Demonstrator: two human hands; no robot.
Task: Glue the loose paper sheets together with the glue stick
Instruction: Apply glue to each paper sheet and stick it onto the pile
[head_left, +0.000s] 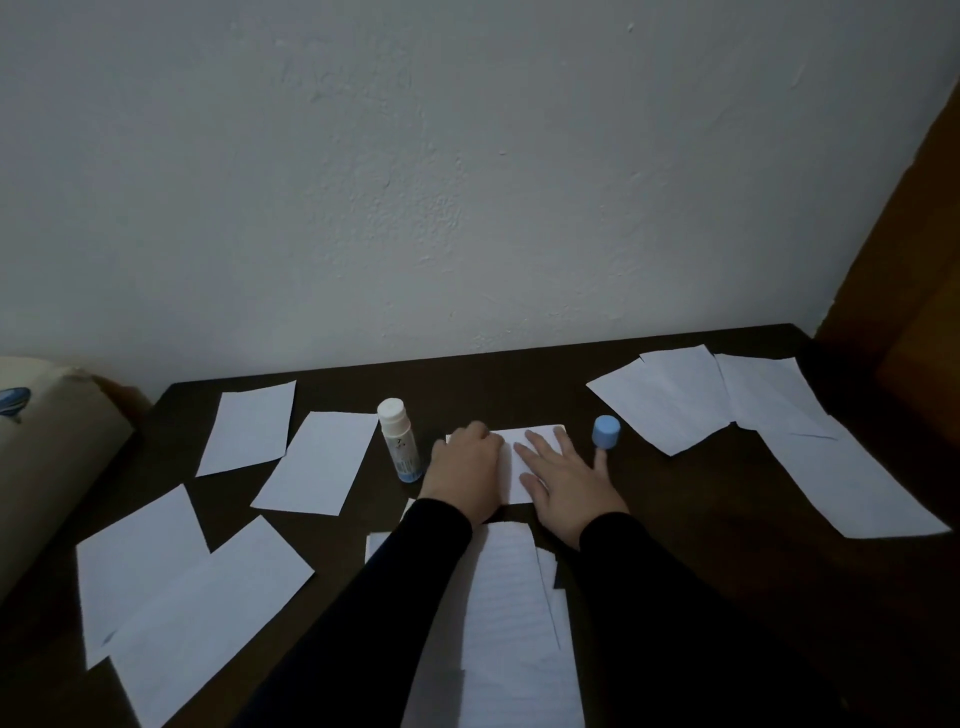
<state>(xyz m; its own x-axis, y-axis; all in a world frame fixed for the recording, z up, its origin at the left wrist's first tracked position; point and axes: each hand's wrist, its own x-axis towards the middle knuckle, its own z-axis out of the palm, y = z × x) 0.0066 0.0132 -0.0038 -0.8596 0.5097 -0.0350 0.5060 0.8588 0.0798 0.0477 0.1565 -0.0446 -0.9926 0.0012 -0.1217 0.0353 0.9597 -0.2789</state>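
paper sheet (511, 467), both hands pressing flat

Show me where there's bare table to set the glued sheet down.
Bare table: between the blue cap and the right-hand sheets. Also behind the glue stick, toward the wall. Left side is crowded with loose sheets.

Sleeves: black, long, plain, close-fitting, both arms | Cuffs: end at wrists, just behind the fingers (540, 447) | Left hand (465, 470), right hand (569, 480): bare | Markings: none discernible in dim light
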